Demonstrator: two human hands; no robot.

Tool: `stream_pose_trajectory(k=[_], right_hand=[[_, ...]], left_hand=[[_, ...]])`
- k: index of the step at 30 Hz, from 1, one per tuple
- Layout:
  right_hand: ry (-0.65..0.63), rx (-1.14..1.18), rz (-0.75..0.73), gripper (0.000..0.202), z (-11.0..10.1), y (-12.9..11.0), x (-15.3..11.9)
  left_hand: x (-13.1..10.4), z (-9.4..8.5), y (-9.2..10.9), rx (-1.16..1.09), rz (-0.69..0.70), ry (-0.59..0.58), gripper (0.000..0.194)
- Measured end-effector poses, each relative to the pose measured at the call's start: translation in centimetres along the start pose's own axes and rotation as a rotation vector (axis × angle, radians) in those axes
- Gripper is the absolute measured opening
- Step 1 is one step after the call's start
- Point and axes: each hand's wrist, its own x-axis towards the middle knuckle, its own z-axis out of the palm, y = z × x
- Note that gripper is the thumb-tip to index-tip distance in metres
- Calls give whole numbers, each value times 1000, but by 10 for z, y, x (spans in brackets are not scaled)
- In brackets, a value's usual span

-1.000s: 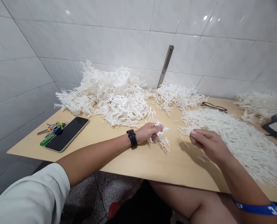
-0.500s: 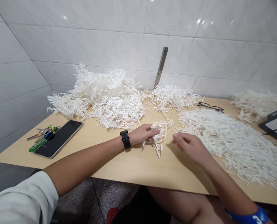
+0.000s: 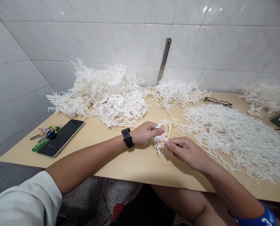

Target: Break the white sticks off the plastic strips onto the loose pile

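Observation:
My left hand [image 3: 143, 132], with a black watch at the wrist, is closed on a white branched plastic sprue [image 3: 158, 146]. Its thin, twig-like arms stick out past my thumb and curve to the right. My right hand [image 3: 188, 153] meets it from the right, thumb and forefinger pinched at the end of one lower arm. The fingertips cover whatever part lies between them. Both hands are just above the wooden table [image 3: 140, 168].
A tall tangled heap of white sprues [image 3: 107, 94] stands back left, a smaller heap [image 3: 177, 92] behind my hands. Loose white pieces [image 3: 238, 138] spread out at right. A phone [image 3: 61, 138], keys [image 3: 44, 133], glasses [image 3: 217, 102] and a metal bar [image 3: 164, 59] are around.
My right hand has moved left and slightly down from beside the sprue to pinch one of its arms. My left hand keeps its hold. The view has shifted slightly.

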Motion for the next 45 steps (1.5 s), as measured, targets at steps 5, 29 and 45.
stream_pose_trajectory(k=[5,29,45], right_hand=[[14,-107,-47,54,-12,-3,-4],[-32,-388,-182,51,-23,-4,-1],[392,-913,131,19,-56,41,6]], left_hand=[[2,1,12,84,17,35,58],[9,15,5,12,70,134,61],[21,-21,-13,-125,99,385,56]])
